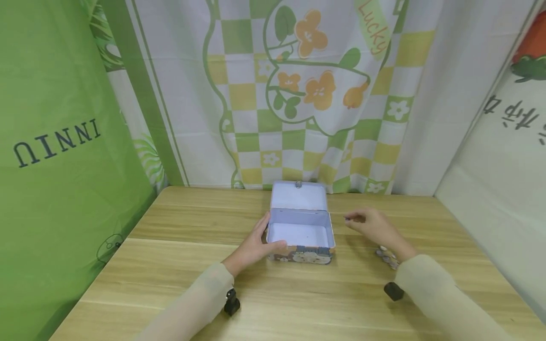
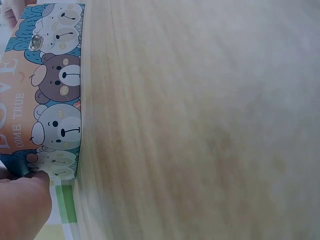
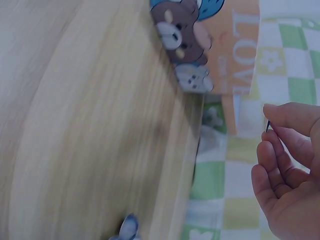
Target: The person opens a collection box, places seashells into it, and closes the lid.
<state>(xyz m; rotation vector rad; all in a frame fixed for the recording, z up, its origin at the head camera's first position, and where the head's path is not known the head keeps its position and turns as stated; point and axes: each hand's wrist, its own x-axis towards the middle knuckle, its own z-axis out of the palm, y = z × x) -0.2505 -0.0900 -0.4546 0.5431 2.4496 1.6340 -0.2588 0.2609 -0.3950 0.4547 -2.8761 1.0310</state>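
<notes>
A rectangular tin box [image 1: 310, 257] with cartoon bears printed on its front stands on the wooden table. Its lid [image 1: 299, 196] is raised at the back, and the white inside shows bare but for a tiny dark speck. My left hand [image 1: 255, 244] holds the box at its left front corner, thumb over the front rim and fingers along the side. To the right of the box, my right hand [image 1: 375, 228] pinches a small thin dark piece [image 3: 268, 126] between thumb and fingertips; seen edge-on, its kind cannot be told.
Several small shiny rounded pieces [image 1: 386, 258] lie on the table beside the right wrist. Black wrist-camera mounts [image 1: 232, 302] sit under both sleeves. A patterned curtain [image 1: 294, 156] hangs behind the table's back edge, a green cloth [image 1: 64, 199] at the left.
</notes>
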